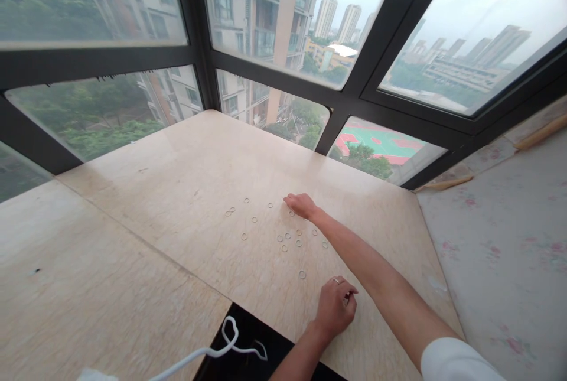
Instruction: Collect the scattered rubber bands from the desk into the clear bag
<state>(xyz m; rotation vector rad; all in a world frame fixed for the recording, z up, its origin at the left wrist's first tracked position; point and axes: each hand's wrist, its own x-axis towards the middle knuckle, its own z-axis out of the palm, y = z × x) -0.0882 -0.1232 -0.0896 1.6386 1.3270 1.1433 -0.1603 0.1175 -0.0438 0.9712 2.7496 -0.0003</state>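
Several small thin rings (284, 248) lie scattered on the beige marble-patterned ledge (177, 186). My right hand (301, 205) reaches out over the far part of the scatter, fingertips pinched together at the surface; whatever they grip is too small to see. A few rings, one (315, 232) among them, lie close to that forearm. Nearer to me, my left hand (336, 309) rests by the ledge's front part with its fingers curled inward. Something small and pale shows in its curl, but I cannot make it out. A single ring (302, 274) lies just beyond it.
A black panel (239, 334) sits at the front edge, with a white cord (212, 351) looped across it. Dark-framed windows (274, 77) border the ledge at the back. A flower-patterned wall (500, 251) stands on the right. A small dark bit (37, 270) lies at far left.
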